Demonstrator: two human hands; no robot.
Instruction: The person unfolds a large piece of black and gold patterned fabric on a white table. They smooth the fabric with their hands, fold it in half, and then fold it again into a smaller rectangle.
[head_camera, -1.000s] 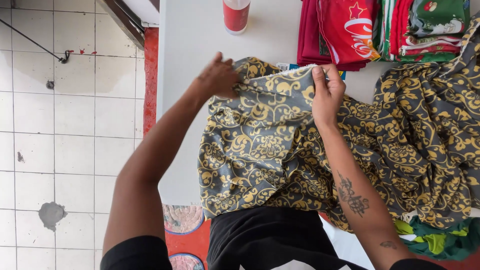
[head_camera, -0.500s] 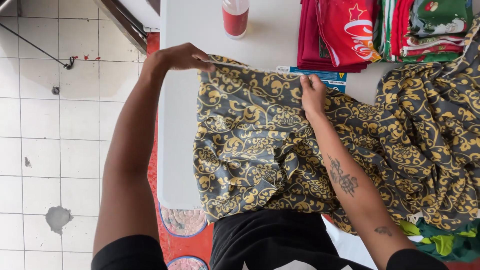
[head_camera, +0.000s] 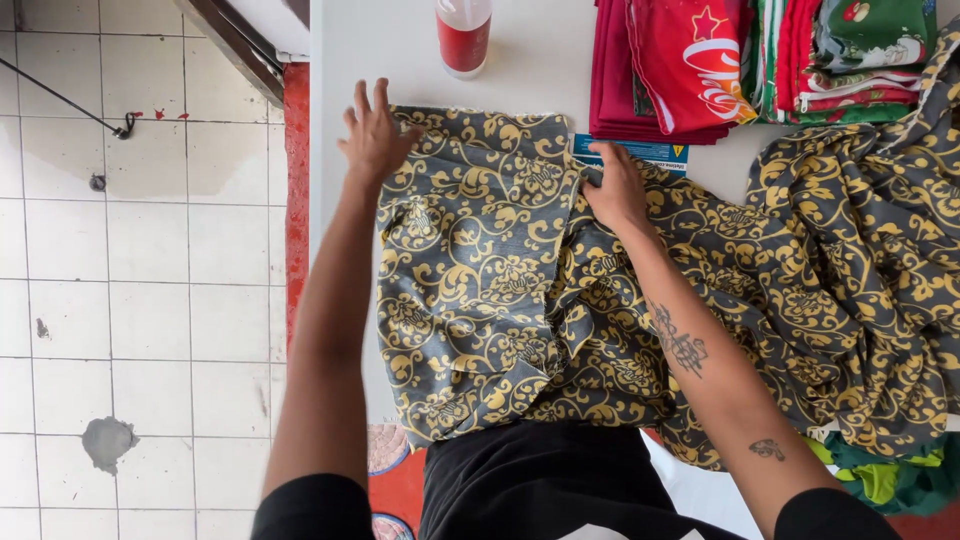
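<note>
Now the left hand (head_camera: 372, 135) is pressing flat, grip wide, on the grey-and-gold patterned cloth (head_camera: 480, 270) lying on the white desk (head_camera: 350, 60). The right hand (head_camera: 615, 188) is pressing its fold, fingers loosely spread, holding nothing.

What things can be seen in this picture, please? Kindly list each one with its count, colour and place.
patterned cloth: one, grey with gold scrolls, spread over the table and bunched at the right
table: one, white, under the cloth
bottle: one, red with pale top, far edge of the table
folded fabrics: one stack, red and green, far right of the table
blue card: one, partly under the stack, by the right hand
floor tiles: many, white, left of the table
left hand: flat on the cloth's far left corner
right hand: pressing the cloth near the blue card
</note>
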